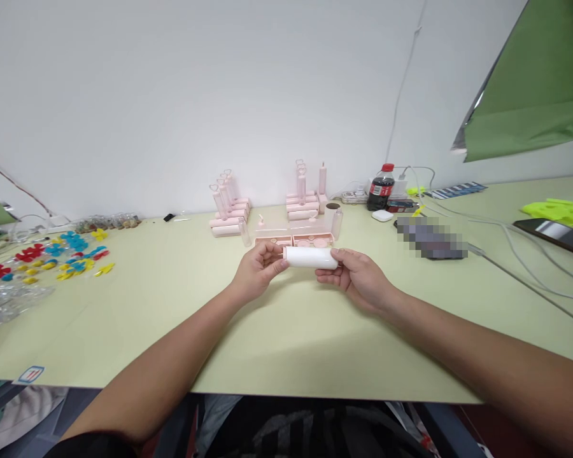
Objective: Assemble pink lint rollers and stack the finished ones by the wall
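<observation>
A smooth white cylinder (310,257) with a pink end lies level in the air between my two hands, above the table. My left hand (255,272) pinches its pink end between thumb and fingers. At the other end, my right hand (363,277) grips it with the thumb on top and fingers curled below. Just behind are two open pink trays (331,240), partly hidden by the cylinder and hands. A clear tube (245,232) stands to their left, and another clear tube (337,224) stands to their right beside a cardboard core (333,207).
Pink cases (226,228) with upright clear handles stand in two groups near the wall. A cola bottle (381,187), a white earbud case (382,215), cables and a phone (554,234) lie right. Colourful plastic pieces (76,266) and clear bags (12,304) spread left on the green table (334,356).
</observation>
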The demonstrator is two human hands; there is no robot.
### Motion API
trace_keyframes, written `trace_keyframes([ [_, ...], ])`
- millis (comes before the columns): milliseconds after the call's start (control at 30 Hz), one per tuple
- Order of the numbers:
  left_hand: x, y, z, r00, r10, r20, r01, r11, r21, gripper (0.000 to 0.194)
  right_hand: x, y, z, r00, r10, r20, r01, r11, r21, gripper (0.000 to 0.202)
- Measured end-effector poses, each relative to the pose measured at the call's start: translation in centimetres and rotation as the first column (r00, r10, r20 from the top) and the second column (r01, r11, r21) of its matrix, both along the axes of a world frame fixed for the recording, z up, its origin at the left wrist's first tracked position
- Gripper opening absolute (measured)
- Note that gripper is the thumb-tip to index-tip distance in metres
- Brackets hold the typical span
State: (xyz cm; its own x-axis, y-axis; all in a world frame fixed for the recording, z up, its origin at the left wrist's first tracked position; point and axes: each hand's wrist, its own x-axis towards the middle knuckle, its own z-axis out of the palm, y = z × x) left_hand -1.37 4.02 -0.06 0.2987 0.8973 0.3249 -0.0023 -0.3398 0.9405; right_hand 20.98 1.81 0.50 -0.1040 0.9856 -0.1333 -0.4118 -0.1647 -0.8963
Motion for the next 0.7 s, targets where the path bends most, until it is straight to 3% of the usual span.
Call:
trace_keyframes([
  [167, 0.0, -0.1, -0.1, 0.999, 0.009, -0.033, -0.007, 0.998, 0.060, 0.043, -0.1, 0.1, 0.1, 1.000, -0.006, -0.009, 0.006, 1.000, -0.001, 0.014],
  [300, 0.2, -0.5, -0.3, 0.973, 0.228, -0.042, -0.215, 0.956, 0.199, 0.057, -0.2, 0.0, 0.2, 0.999, -0.025, -0.030, 0.024, 1.000, -0.004, 0.015],
  [367, 0.6, -0.9, -0.4, 0.950, 0.311, -0.028, -0.298, 0.929, 0.218, 0.054, -0.2, 0.1, 0.2, 0.999, -0.034, -0.037, 0.033, 0.999, -0.009, 0.015],
  [567, 1.4, -1.8, -0.4, 0.960, 0.118, -0.253, -0.039, 0.955, 0.295, 0.038, 0.4, 0.7, -0.2, 0.996, -0.078, -0.051, 0.077, 0.997, -0.012, 0.005],
  [633, 0.9, -1.2, -0.3, 0.939, 0.181, -0.293, -0.082, 0.943, 0.321, 0.036, 0.5, 0.7, -0.2, 0.996, -0.078, -0.051, 0.078, 0.997, -0.001, 0.004],
  [700, -0.1, -0.1, -0.1, 0.871, 0.315, -0.377, -0.185, 0.921, 0.344, 0.036, 0.5, 0.6, -0.1, 0.997, -0.068, -0.048, 0.068, 0.998, 0.003, 0.006],
])
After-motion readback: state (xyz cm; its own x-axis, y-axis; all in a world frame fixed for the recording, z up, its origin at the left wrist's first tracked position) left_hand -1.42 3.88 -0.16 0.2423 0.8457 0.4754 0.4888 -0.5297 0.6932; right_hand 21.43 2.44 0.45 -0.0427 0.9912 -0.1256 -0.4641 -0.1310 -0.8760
